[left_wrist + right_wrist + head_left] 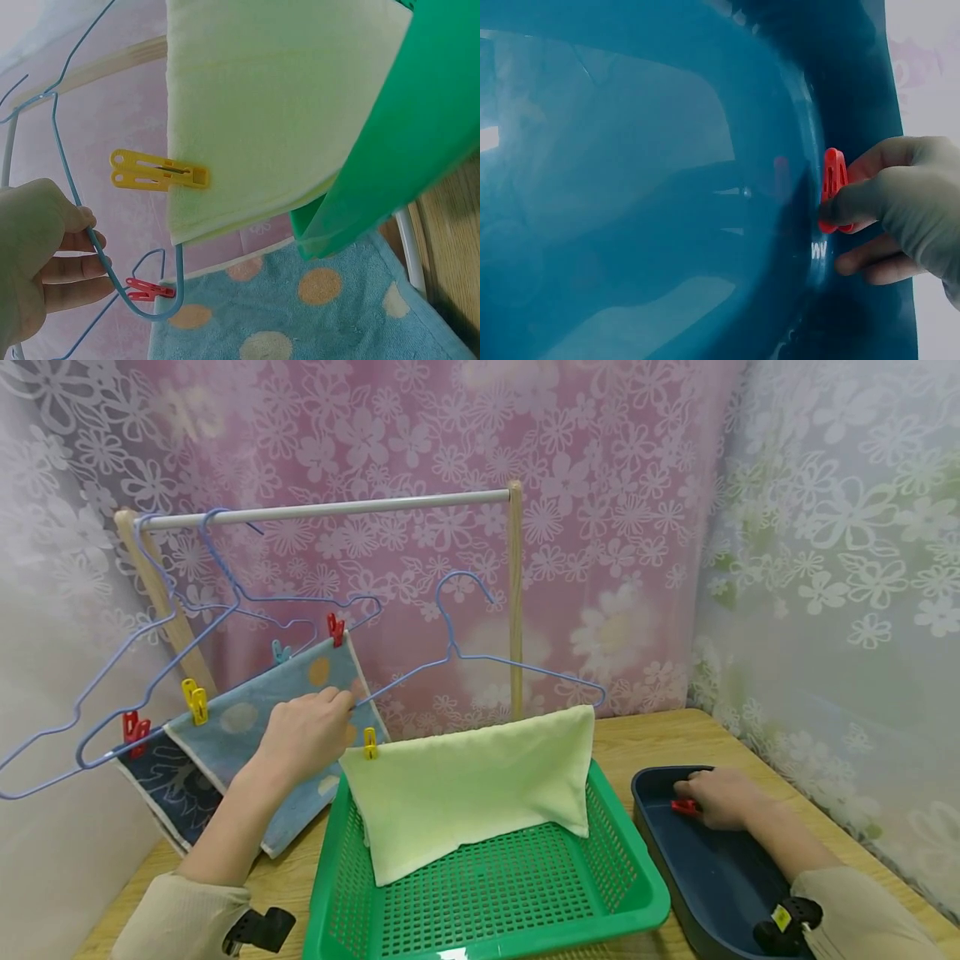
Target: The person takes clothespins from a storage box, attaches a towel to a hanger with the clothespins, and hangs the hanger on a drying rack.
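My left hand grips the left end of a blue wire hanger, with thumb and fingers round the wire in the left wrist view. Over the hanger's lower bar hangs a folded pale yellow towel, above a green basket. One yellow clothespin clips the towel near its left corner. At the far end of a dark blue tray, my right hand pinches a red clothespin between thumb and fingers. The right wrist view shows the clothespin close to the tray's wall.
On the left, a rack with a white rail bears two more blue hangers. A blue dotted towel and a dark patterned towel hang there, clipped with red, yellow and blue clothespins. Behind stands a pink flowered curtain.
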Demonstrator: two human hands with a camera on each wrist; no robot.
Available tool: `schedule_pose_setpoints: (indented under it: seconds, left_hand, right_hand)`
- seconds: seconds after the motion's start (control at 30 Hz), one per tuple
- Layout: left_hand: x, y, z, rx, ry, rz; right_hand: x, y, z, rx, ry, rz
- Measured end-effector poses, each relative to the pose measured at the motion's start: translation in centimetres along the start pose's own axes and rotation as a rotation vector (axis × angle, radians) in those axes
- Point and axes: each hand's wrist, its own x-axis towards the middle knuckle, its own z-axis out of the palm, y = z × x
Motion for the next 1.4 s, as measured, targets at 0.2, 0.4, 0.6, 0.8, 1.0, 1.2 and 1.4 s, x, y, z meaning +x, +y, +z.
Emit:
schedule_pose_setpoints:
  seconds: [0.2,0.4,0.6,0.8,1.0,1.2,1.4]
  left_hand:
    - [0.1,0.0,0.1,0.002,-0.003,0.003]
    - [0.1,0.1,0.1,0.0,-0.019,-0.006]
    - [0.1,0.1,0.0,0.0,-0.028,-0.006]
    - [0.1,0.1,-0.1,0.005,-0.02,-0.007]
    - [0.1,0.1,-0.2,-0.001,-0.02,-0.007]
    - [0.1,0.2,-0.3,-0.008,-0.024,-0.006]
    - [0.0,0.1,-0.3,0.003,-0.001,0.011]
  right_hand:
    - [0.1,-0.3,-0.8,0.023,0.012,-0.003]
    - [0.4,-0.5,-2.0,0.032,0.028,0.012]
    - [0.3,-0.7,-3.2,0.037,-0.012,0.078]
    - [0.3,-1.1,-5.1,-0.004,0.042,0.094]
    - [0.4,-1.5,-6.6,-0.04,0.08,0.116]
    - [0.5,-1.8,-7.2,-0.054,0.154,0.103]
    - [1.0,-1.9,-7.7,-0.041,0.216,0.075]
